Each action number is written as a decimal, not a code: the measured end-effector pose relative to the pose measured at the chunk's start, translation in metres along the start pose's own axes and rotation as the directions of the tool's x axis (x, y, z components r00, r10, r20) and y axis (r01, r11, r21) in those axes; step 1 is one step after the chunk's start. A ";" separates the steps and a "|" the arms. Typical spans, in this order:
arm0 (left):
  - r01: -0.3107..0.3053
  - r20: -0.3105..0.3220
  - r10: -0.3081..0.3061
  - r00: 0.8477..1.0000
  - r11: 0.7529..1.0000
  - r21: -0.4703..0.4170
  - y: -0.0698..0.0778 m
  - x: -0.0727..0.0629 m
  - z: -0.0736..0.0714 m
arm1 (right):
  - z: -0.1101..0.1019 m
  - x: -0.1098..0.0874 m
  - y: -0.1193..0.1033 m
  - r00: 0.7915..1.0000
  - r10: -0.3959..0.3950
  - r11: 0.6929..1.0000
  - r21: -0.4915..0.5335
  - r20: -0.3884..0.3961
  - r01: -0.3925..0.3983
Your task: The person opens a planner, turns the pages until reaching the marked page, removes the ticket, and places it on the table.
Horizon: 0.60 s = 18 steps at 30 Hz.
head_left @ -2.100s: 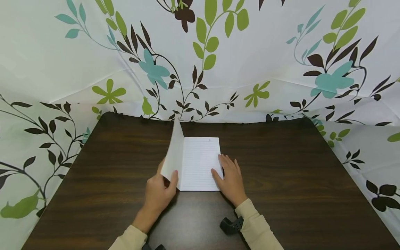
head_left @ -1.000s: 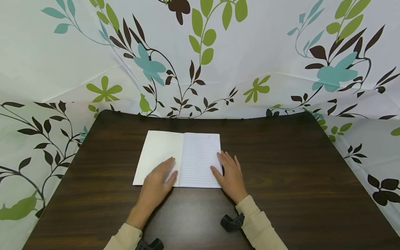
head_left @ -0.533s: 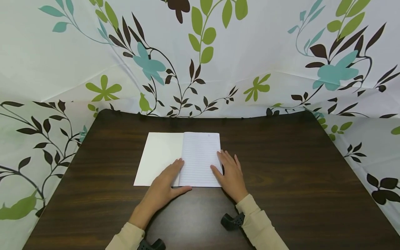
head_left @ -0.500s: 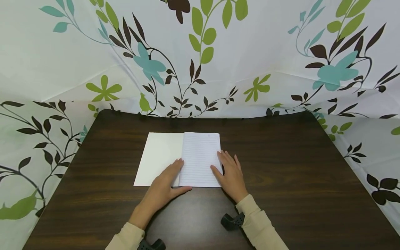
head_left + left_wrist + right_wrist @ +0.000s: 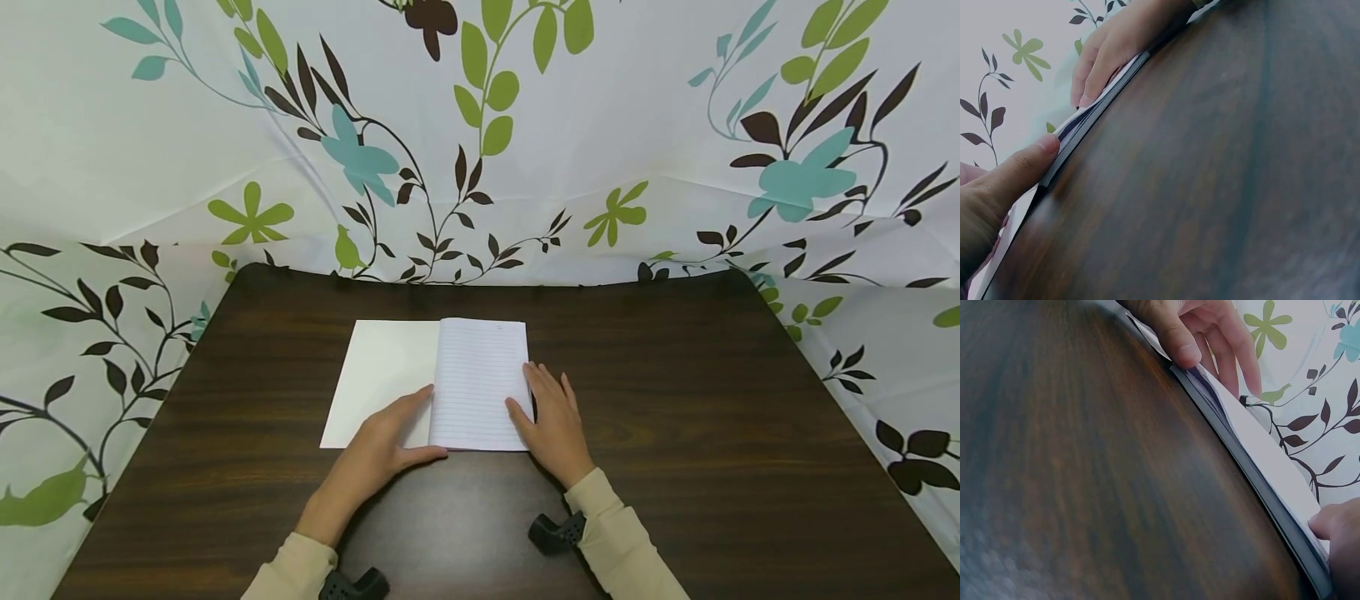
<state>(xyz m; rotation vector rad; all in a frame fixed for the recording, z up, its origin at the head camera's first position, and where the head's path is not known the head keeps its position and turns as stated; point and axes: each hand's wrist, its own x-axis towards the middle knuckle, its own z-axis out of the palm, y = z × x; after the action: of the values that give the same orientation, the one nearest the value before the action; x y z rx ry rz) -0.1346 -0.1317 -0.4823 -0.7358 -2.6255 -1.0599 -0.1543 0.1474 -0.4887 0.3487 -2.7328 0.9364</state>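
A notebook [image 5: 480, 367] lies open on the dark wooden table, a lined page on its right and the blank inside cover [image 5: 386, 358] on its left. My left hand [image 5: 378, 450] lies over the lower part of the cover, fingertips at the fold. Its thumb [image 5: 1029, 165] touches the bottom edge of the pages beside the spine, where a narrow gap shows between sheets. My right hand [image 5: 557, 425] rests at the notebook's right edge, thumb on the lined page and fingers along the side. In the right wrist view, the page stack [image 5: 1241, 437] bulges slightly near the left thumb.
The wooden table [image 5: 690, 433] extends to both sides, in front of a white cloth [image 5: 637, 100] printed with leaves and flowers. Dark wrist-worn devices [image 5: 557, 533] sit under both sleeves, close over the table.
The cover, held upright by my left hand earlier, now lies flat to the left. My left hand moved to the fold, then drew slightly left. My right hand has stayed at the right edge.
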 end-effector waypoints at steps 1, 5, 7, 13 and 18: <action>0.006 0.007 -0.006 1.000 1.000 -0.003 -0.001 0.000 -0.001 | 0.000 0.000 0.000 1.000 -0.003 1.000 0.000 -0.002 0.003; 0.031 0.034 -0.030 0.999 0.999 -0.023 -0.002 0.001 -0.004 | 0.000 0.000 0.000 1.000 -0.010 1.000 0.006 -0.012 0.010; 0.046 0.043 -0.044 0.998 0.998 -0.033 -0.003 0.001 -0.005 | 0.001 0.000 0.000 1.000 -0.015 1.000 0.008 -0.015 0.015; 0.072 0.060 -0.068 0.996 0.996 -0.054 -0.004 0.000 -0.007 | 0.001 0.000 -0.001 1.000 -0.018 1.000 0.006 -0.022 0.018; 0.074 0.067 -0.070 0.995 0.995 -0.063 -0.004 0.000 -0.007 | 0.001 0.000 0.000 0.999 0.012 0.998 0.063 -0.048 -0.009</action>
<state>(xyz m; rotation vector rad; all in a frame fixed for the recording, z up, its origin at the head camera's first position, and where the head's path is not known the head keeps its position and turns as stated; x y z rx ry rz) -0.1362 -0.1391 -0.4796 -0.7053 -2.7022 -1.1655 -0.1542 0.1468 -0.4893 0.3197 -2.6690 1.0215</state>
